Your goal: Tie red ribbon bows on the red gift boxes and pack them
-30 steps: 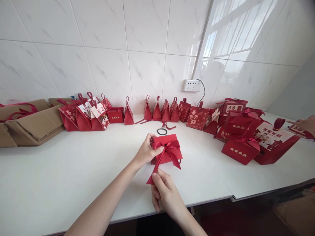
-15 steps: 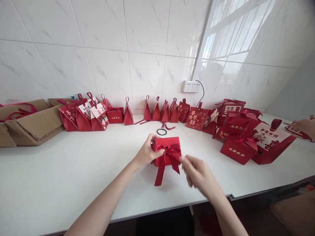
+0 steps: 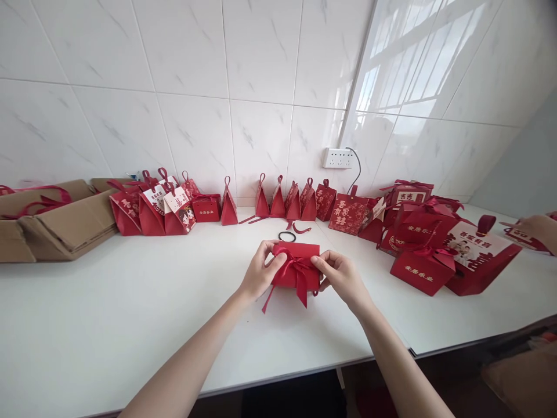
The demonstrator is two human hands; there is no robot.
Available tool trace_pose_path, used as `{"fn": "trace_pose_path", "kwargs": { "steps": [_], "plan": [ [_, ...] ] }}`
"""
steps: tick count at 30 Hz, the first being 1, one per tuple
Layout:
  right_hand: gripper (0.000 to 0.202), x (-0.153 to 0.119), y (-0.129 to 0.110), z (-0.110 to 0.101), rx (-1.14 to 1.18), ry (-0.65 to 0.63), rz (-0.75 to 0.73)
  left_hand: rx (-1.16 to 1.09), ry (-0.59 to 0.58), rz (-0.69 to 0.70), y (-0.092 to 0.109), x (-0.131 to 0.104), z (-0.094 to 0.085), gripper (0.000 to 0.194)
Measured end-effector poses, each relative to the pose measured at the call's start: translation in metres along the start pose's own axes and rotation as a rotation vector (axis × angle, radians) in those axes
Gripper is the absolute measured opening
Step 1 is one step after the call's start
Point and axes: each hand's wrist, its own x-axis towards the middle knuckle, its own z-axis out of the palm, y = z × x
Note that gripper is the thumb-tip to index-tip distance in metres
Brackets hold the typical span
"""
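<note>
A small red gift box [image 3: 304, 249] stands on the white table in front of me. A shiny red ribbon bow [image 3: 296, 267] is tied on its front, and its tails hang down past the lower edge. My left hand [image 3: 263, 270] is closed on the box's left side, thumb pressed on the bow's left loop. At the right side, my right hand [image 3: 339, 276] is closed with its thumb on the right loop. Some fingers of both hands are hidden by the box. Just behind it lies a black ring [image 3: 287, 237], with a loose red strap [image 3: 301, 229] beyond.
Small red gift bags [image 3: 278, 200] line the wall. More red boxes [image 3: 424, 270] crowd the right, and an opened cardboard box [image 3: 65, 223] holding ribbon is at left. Another person's hand [image 3: 539, 232] touches a red item at far right. A power strip [image 3: 339, 158] is on the wall.
My right hand has moved in from beside the box onto the bow's right side. My left thumb has shifted onto the left loop, and the ribbon tails hang differently.
</note>
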Motion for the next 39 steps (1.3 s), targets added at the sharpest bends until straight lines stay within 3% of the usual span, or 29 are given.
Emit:
{"fn": "trace_pose_path", "kwargs": {
  "steps": [6, 11, 18, 28, 31, 35, 39],
  "plan": [
    [0.047, 0.001, 0.004, 0.003, 0.094, -0.004, 0.014, 0.092, 0.145, -0.012, 0.007, -0.003, 0.008, 0.02],
    [0.045, 0.0, 0.013, 0.003, 0.221, -0.014, 0.043, 0.211, 0.248, 0.101, 0.004, -0.006, 0.012, 0.009],
    [0.043, 0.001, 0.026, 0.0, 0.396, -0.015, 0.04, 0.281, 0.211, 0.174, 0.001, -0.008, 0.016, 0.015],
    [0.047, 0.003, 0.029, 0.0, 0.534, 0.024, 0.086, 0.307, 0.177, 0.177, 0.003, -0.008, 0.018, 0.014],
    [0.048, 0.002, 0.026, -0.002, 0.457, 0.075, 0.069, 0.276, 0.169, 0.125, 0.004, -0.007, 0.015, 0.015],
    [0.045, -0.018, 0.014, -0.002, 0.114, 0.281, -0.02, 0.206, 0.167, 0.058, 0.005, -0.006, 0.012, 0.02],
    [0.048, -0.047, 0.003, 0.006, -0.288, 0.256, -0.117, 0.202, 0.175, 0.049, 0.005, -0.007, 0.014, 0.021]
  ]
}}
